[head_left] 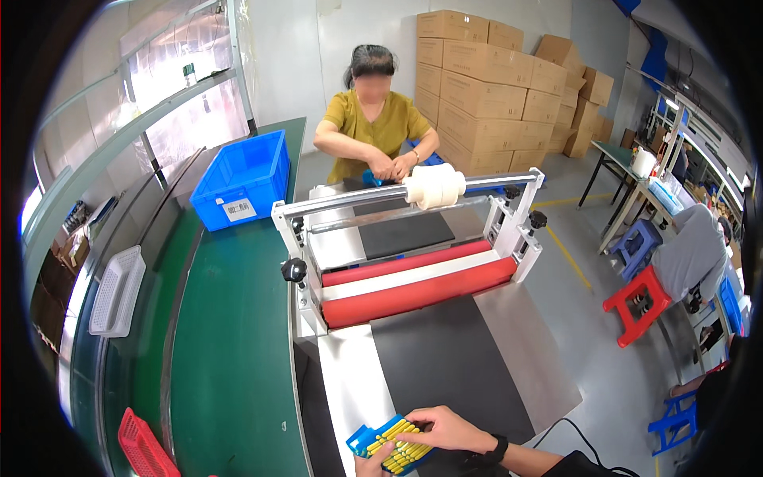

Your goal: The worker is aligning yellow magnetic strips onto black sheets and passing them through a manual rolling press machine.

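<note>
Near the lower edge I hold a small blue piece (364, 439) covered with rows of yellow rod-like strips; its exact kind does not show. My left hand (376, 463) grips its lower left side, the thumb lying over the yellow strips. From the right, my right hand (450, 430) has its thumb on the strips and its index finger along the upper edge. The other fingers of both hands are partly hidden. The piece is tilted above the near end of a roller machine's bed, whose black belt (445, 350) runs away from me under red rollers (421, 292).
Across the machine a person (373, 119) handles something blue. A blue crate (274, 187) stands on the green conveyor (230, 342) at left, with a white basket (118, 292) and a red basket (143, 445) beyond. Stacked cartons (485, 95) and a red stool (636, 306) are farther off.
</note>
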The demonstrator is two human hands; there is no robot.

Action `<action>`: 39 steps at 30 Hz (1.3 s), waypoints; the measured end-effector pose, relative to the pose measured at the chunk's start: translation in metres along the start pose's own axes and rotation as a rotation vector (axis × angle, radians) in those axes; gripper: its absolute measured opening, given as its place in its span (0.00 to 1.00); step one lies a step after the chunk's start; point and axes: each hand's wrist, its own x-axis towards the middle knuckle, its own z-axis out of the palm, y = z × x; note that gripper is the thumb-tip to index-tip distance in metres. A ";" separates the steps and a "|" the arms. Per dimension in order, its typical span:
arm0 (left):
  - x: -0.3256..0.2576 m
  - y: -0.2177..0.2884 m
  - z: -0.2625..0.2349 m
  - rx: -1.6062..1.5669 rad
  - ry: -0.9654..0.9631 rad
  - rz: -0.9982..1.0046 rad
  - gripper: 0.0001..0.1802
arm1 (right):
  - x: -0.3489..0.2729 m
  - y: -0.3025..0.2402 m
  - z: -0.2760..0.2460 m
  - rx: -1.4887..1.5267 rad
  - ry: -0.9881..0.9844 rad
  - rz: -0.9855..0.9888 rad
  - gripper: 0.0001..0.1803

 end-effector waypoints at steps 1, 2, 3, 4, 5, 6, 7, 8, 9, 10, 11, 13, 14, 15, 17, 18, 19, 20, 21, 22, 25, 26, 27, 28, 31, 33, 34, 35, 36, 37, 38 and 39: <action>0.002 -0.001 0.001 -0.014 0.000 0.014 0.35 | 0.000 0.000 0.000 0.006 -0.002 0.006 0.20; 0.003 -0.004 0.002 0.011 -0.013 0.040 0.31 | 0.001 0.001 -0.001 0.025 0.019 -0.019 0.20; 0.004 -0.004 0.001 0.038 -0.026 0.065 0.27 | 0.002 0.001 -0.002 0.043 0.041 -0.042 0.20; 0.007 -0.003 0.000 0.041 -0.020 0.058 0.27 | 0.003 -0.002 -0.004 0.040 0.014 0.026 0.18; 0.010 -0.002 -0.002 0.032 -0.045 0.136 0.26 | 0.006 -0.007 -0.005 0.046 0.016 0.033 0.18; 0.013 -0.002 -0.003 0.019 -0.069 0.215 0.25 | 0.008 -0.012 -0.009 0.006 -0.030 0.036 0.16; 0.013 -0.002 -0.003 0.006 -0.095 0.228 0.22 | 0.011 -0.015 -0.012 -0.033 -0.075 0.039 0.15; 0.012 -0.001 -0.002 0.002 -0.063 0.223 0.21 | 0.016 -0.014 -0.015 -0.100 -0.081 -0.001 0.14; 0.010 0.000 -0.001 -0.002 -0.030 0.219 0.19 | 0.022 -0.020 -0.020 -0.157 -0.078 -0.028 0.13; 0.007 0.005 0.003 -0.004 -0.027 0.214 0.19 | 0.029 -0.016 -0.027 -0.086 -0.071 -0.001 0.13; 0.001 0.012 0.008 0.020 -0.061 0.153 0.18 | 0.038 -0.009 -0.035 -0.015 -0.062 0.025 0.13; -0.006 0.018 0.020 0.052 -0.075 0.145 0.16 | 0.061 -0.005 -0.045 0.159 0.073 0.028 0.12; -0.007 0.020 0.025 0.052 -0.079 0.135 0.16 | 0.074 0.003 -0.057 0.112 0.146 0.020 0.12; -0.009 0.020 0.031 0.054 -0.088 0.123 0.15 | 0.082 0.003 -0.069 0.064 0.224 0.011 0.12; -0.012 0.021 0.032 0.065 -0.083 0.131 0.15 | 0.100 -0.005 -0.075 0.227 0.271 0.048 0.12; -0.012 0.020 0.034 0.080 -0.093 0.132 0.15 | 0.110 0.005 -0.083 0.175 0.307 0.046 0.11; -0.013 0.020 0.035 0.081 -0.091 0.133 0.15 | 0.119 0.006 -0.087 0.122 0.337 0.044 0.11; -0.014 0.020 0.035 0.086 -0.092 0.130 0.15 | 0.125 0.008 -0.090 0.076 0.354 0.056 0.11; -0.015 0.020 0.034 0.089 -0.088 0.129 0.15 | 0.132 0.008 -0.090 0.079 0.348 0.056 0.11; -0.016 0.019 0.034 0.090 -0.083 0.132 0.15 | 0.137 0.008 -0.090 0.003 0.380 0.057 0.12; -0.016 0.017 0.033 0.072 -0.082 0.130 0.15 | 0.145 0.009 -0.094 -0.125 0.417 0.056 0.13; -0.014 0.015 0.032 0.040 -0.110 0.132 0.14 | 0.146 0.010 -0.097 -0.101 0.430 0.048 0.13; -0.013 0.015 0.031 0.007 -0.135 0.134 0.14 | 0.147 0.007 -0.096 -0.075 0.440 0.043 0.12; -0.014 0.016 0.032 0.009 -0.131 0.134 0.14 | 0.145 0.005 -0.094 -0.090 0.449 0.036 0.13; -0.014 0.017 0.033 0.032 -0.118 0.132 0.14 | 0.140 -0.003 -0.081 -0.498 0.586 -0.026 0.14; -0.013 0.016 0.033 0.023 -0.115 0.131 0.14 | 0.137 -0.010 -0.071 -0.644 0.634 -0.067 0.14; -0.012 0.016 0.034 0.026 -0.116 0.129 0.14 | 0.136 -0.012 -0.070 -0.793 0.680 -0.110 0.14; -0.011 0.015 0.035 0.025 -0.123 0.136 0.14 | 0.136 -0.009 -0.073 -0.792 0.682 -0.108 0.14; -0.010 0.015 0.037 0.026 -0.130 0.144 0.14 | 0.136 -0.005 -0.078 -0.833 0.723 -0.102 0.13; -0.010 0.014 0.037 0.029 -0.130 0.141 0.14 | 0.135 0.000 -0.085 -0.874 0.764 -0.097 0.13; -0.010 0.013 0.037 0.036 -0.126 0.143 0.15 | 0.134 0.006 -0.092 -0.852 0.791 -0.116 0.11; -0.010 0.013 0.038 0.042 -0.119 0.144 0.15 | 0.130 0.005 -0.097 -0.851 0.791 -0.113 0.11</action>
